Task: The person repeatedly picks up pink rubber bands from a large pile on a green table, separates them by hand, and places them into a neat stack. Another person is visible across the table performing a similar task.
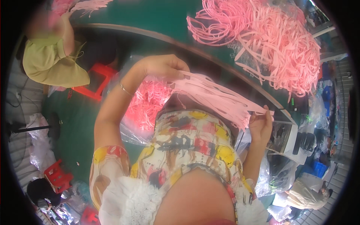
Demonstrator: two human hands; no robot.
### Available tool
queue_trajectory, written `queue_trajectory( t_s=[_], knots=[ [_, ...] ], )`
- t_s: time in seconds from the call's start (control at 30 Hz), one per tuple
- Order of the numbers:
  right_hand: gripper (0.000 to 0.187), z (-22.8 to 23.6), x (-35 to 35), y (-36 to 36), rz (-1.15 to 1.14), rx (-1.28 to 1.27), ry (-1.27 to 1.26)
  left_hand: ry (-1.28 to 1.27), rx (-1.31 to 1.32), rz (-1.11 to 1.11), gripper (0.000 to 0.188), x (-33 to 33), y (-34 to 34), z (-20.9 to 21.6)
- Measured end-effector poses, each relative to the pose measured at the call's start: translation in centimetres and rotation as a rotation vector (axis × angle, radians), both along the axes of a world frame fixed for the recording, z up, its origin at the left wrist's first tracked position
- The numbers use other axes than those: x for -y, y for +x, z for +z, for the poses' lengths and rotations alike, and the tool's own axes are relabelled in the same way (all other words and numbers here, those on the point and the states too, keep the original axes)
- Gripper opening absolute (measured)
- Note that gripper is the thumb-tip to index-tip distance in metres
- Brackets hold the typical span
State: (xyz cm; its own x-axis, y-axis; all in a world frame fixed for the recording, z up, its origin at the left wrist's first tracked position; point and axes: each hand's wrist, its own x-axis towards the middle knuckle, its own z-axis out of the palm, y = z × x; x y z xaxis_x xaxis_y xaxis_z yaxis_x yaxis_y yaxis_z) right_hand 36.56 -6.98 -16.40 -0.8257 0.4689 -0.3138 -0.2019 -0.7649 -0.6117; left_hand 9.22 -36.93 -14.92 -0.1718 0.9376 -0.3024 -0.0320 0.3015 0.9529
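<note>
A bundle of flat pale pink straps is stretched between my two hands in front of my body. My left hand is closed round the bundle's left end, its fingers curled inward. At the other end, my right hand pinches the straps between thumb and fingers, near the table edge. The strands lie side by side, with a few loops and gaps between them. Below my left forearm sits a clear plastic bag holding brighter pink straps.
A green table with a curved-looking edge runs across ahead. Large heaps of pink straps lie on it at the right. Another person in yellow-green sits at the left by a red stool. Plastic bags stand at the right.
</note>
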Motion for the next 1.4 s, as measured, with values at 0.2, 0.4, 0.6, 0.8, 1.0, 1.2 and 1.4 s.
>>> queue_trajectory(
  t_s=[0.2,0.4,0.6,0.8,1.0,1.2,1.4],
  knots=[
    [0.024,-5.4,-1.8,3.2,-0.151,0.054,-0.086,-0.009,0.129,-0.133,0.025,-1.0,-1.0,-3.9],
    [0.026,-8.0,-3.6,3.6,-0.175,0.065,-0.117,-0.027,0.052,-0.255,0.027,-1.8,-2.8,-6.7],
    [0.027,-11.1,-4.4,4.4,-0.183,0.167,-0.114,-0.030,-0.029,-0.206,0.030,-2.1,-4.0,-9.5],
    [0.031,-10.7,-3.5,3.9,-0.299,0.360,-0.114,-0.184,-0.318,-0.147,0.029,-2.9,-4.9,-11.8],
    [0.035,-12.1,-3.6,5.5,-0.227,0.379,0.092,-0.136,-0.253,-0.016,0.024,-3.3,-4.6,-12.3],
    [0.030,-12.0,-3.6,5.4,-0.346,0.417,-0.085,0.083,-0.444,0.110,0.015,-2.3,-2.6,-17.1],
    [0.020,-9.7,-2.3,7.9,-0.191,0.502,-0.199,0.165,-0.932,0.391,0.024,-1.3,0.6,-14.1]
  ],
)
